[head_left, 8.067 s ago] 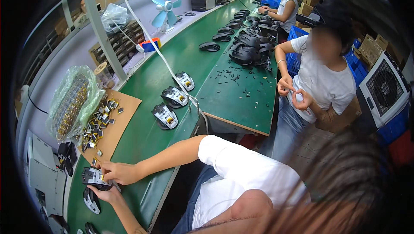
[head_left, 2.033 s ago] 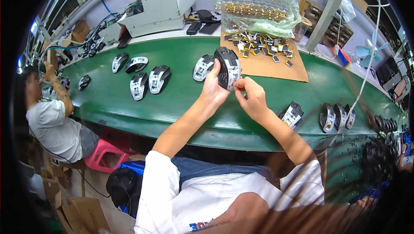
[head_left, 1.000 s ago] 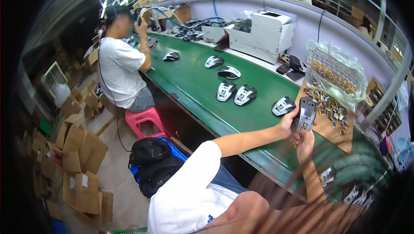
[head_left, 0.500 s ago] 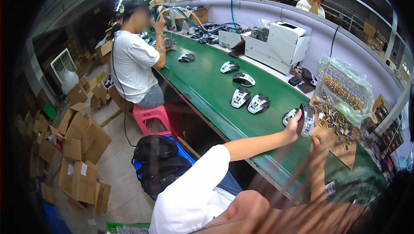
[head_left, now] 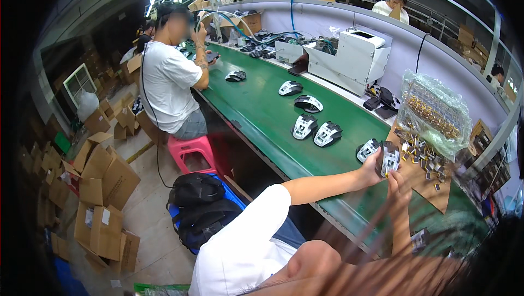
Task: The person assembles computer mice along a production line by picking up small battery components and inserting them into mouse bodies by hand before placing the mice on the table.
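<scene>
Mouse shell, curved, black-and-grey plastic

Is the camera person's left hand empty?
No, the left hand holds a black and silver mouse shell beside the brown cardboard.

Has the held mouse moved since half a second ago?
Yes: the held mouse now sits slightly lower in view, farther from the white machine.

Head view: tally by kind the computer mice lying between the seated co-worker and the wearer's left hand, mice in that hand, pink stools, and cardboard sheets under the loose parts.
Lying mice: 6
Mouse in the left hand: 1
Pink stool: 1
Cardboard sheet: 1
Total: 9
</scene>
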